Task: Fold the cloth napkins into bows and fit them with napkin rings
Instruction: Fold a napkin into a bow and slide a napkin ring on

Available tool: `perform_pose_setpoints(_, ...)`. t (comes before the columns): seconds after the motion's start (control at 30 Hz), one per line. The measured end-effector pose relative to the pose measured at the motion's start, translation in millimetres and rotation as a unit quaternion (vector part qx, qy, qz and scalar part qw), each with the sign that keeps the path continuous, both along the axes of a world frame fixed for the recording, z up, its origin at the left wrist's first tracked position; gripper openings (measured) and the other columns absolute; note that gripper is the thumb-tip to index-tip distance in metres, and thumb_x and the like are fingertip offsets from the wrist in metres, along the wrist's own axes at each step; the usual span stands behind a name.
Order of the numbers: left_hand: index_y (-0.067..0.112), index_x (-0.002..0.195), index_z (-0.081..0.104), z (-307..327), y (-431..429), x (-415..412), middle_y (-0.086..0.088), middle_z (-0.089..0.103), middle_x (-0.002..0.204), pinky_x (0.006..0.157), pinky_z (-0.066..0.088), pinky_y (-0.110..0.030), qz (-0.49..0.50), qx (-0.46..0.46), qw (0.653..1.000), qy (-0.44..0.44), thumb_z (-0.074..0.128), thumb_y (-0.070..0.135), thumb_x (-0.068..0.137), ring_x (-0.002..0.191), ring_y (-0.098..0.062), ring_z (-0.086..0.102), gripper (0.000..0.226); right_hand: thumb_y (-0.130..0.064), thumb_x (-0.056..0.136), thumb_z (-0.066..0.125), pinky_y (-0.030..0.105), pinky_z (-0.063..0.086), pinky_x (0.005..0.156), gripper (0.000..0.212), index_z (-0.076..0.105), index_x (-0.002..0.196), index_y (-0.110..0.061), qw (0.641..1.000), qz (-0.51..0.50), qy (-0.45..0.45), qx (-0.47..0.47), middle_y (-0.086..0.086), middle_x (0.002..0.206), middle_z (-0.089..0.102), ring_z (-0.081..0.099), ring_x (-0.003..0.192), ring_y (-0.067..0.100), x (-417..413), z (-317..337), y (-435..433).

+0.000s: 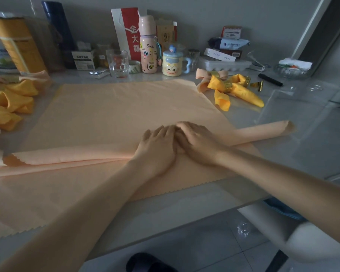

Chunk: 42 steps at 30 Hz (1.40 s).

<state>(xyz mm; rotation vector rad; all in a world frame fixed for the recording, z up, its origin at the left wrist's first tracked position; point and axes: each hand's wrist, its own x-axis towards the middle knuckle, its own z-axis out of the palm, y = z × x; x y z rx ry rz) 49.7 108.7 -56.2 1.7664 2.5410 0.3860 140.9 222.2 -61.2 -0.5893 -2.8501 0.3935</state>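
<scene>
Two grips meet at the frame's centre on the peach napkin (116,114). It lies spread on the worktop (204,203), with a rolled band crossing it from lower left to right. The left grip (157,148) lies open, fingers straight, pressing the roll. The right grip (198,144) touches it, fingers bent over the roll; whether it pinches cloth I cannot tell. At upper right a yellow bow (236,93) in a gold ring (227,87) touches a peach bow (202,79) behind it. Loose yellow napkins (8,107) are heaped at the left edge.
</scene>
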Motion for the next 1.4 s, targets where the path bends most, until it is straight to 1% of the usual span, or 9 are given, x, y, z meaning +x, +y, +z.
perform_pose_setpoints(0.17, 0.017, 0.147, 0.022, -3.0, 0.0, -5.9, -0.001, 0.012, 0.158, 0.115, 0.002, -0.031, -0.015, -0.034, 0.999, -0.019, 0.022, 0.026, 0.102, 0.145, -0.015, 0.007, 0.046, -0.045, 0.100, 0.020, 0.024, 0.004, 0.114, 0.055, 0.019, 0.149, -0.021, 0.995, -0.035, -0.089, 0.015, -0.001, 0.158, 0.012, 0.006, 0.145, 0.011, 20.3, 1.2, 27.0)
perform_pose_setpoints(0.43, 0.019, 0.146, 0.023, -4.3, 0.4, -7.4, 0.000, 0.013, 0.157, 0.115, 0.003, -0.032, -0.015, -0.024, 0.999, -0.031, 0.023, 0.026, 0.102, 0.145, -0.015, 0.008, 0.045, -0.043, 0.100, 0.015, 0.023, 0.001, 0.113, 0.056, 0.010, 0.150, -0.021, 0.980, -0.132, -0.148, -0.005, -0.003, 0.159, 0.003, 0.000, 0.145, 0.012, 81.7, 9.5, 90.4)
perform_pose_setpoints(0.6, 0.028, 0.137, 0.033, -0.3, 1.7, -2.3, -0.002, 0.025, 0.150, 0.115, 0.010, -0.044, -0.052, 0.069, 0.996, -0.020, 0.036, 0.008, 0.094, 0.143, -0.020, 0.011, 0.048, -0.055, 0.092, 0.030, 0.037, 0.023, 0.111, 0.067, 0.029, 0.145, -0.014, 0.978, -0.174, -0.110, -0.021, 0.009, 0.151, 0.030, 0.027, 0.139, 0.027, 100.1, 12.0, 112.8)
perform_pose_setpoints(0.73, 0.025, 0.128, 0.045, 6.7, 4.0, 11.7, -0.004, 0.021, 0.148, 0.114, 0.006, -0.034, -0.112, 0.074, 0.990, 0.041, 0.016, 0.005, 0.079, 0.142, -0.020, 0.009, 0.060, -0.028, 0.094, 0.051, 0.025, 0.033, 0.095, 0.041, 0.051, 0.130, -0.009, 0.986, -0.165, -0.033, -0.007, 0.010, 0.137, 0.050, 0.047, 0.123, 0.023, 108.6, 24.8, 113.3)
perform_pose_setpoints(0.83, 0.026, 0.125, 0.049, 9.3, 6.8, 13.7, -0.003, 0.022, 0.146, 0.112, 0.009, -0.030, -0.112, 0.061, 0.991, 0.041, 0.027, 0.002, 0.084, 0.140, -0.019, 0.010, 0.052, -0.023, 0.095, 0.051, 0.021, 0.036, 0.088, 0.030, 0.059, 0.122, -0.012, 0.990, -0.139, 0.013, -0.035, 0.004, 0.125, 0.059, 0.054, 0.114, 0.017, 109.5, 31.9, 103.7)
perform_pose_setpoints(1.13, 0.029, 0.104, 0.070, 12.2, 14.5, 12.4, 0.004, 0.046, 0.115, 0.084, 0.018, -0.019, -0.088, 0.118, 0.989, 0.006, 0.044, 0.005, 0.086, 0.111, -0.017, 0.033, 0.040, -0.022, 0.084, 0.059, 0.029, 0.040, 0.068, 0.007, 0.062, 0.084, -0.016, 0.976, -0.071, -0.204, -0.039, -0.003, 0.082, 0.061, 0.055, 0.081, 0.018, 86.7, 75.8, 62.8)
perform_pose_setpoints(1.2, 0.032, 0.097, 0.072, 14.1, 13.7, 14.3, 0.007, 0.044, 0.105, 0.081, 0.017, -0.018, -0.058, 0.112, 0.991, -0.040, 0.047, 0.011, 0.088, 0.106, -0.015, 0.033, 0.034, -0.020, 0.084, 0.059, 0.031, 0.038, 0.064, 0.008, 0.061, 0.082, -0.013, 0.970, -0.061, -0.218, -0.093, -0.001, 0.076, 0.057, 0.051, 0.071, 0.016, 83.4, 88.3, 45.2)
perform_pose_setpoints(1.33, 0.013, 0.102, 0.070, 22.4, 20.6, 8.2, -0.010, 0.054, 0.111, 0.095, 0.035, -0.032, -0.029, -0.004, 0.997, -0.066, 0.050, 0.024, 0.093, 0.111, -0.030, 0.044, 0.025, -0.015, 0.088, 0.058, 0.018, 0.045, 0.054, 0.006, 0.060, 0.089, -0.009, 0.912, -0.008, -0.126, -0.391, 0.000, 0.073, 0.061, 0.057, 0.064, 0.009, 69.7, 103.0, -5.0)
perform_pose_setpoints(1.4, 0.000, 0.113, 0.060, 30.5, 21.1, 3.4, -0.021, 0.055, 0.119, 0.091, 0.038, -0.033, -0.014, -0.030, 0.997, -0.072, 0.045, 0.013, 0.095, 0.113, -0.037, 0.048, 0.028, -0.016, 0.088, 0.059, 0.015, 0.043, 0.050, 0.007, 0.059, 0.082, -0.013, 0.921, 0.015, -0.100, -0.377, -0.002, 0.069, 0.059, 0.055, 0.059, 0.006, 54.6, 95.5, -27.6)
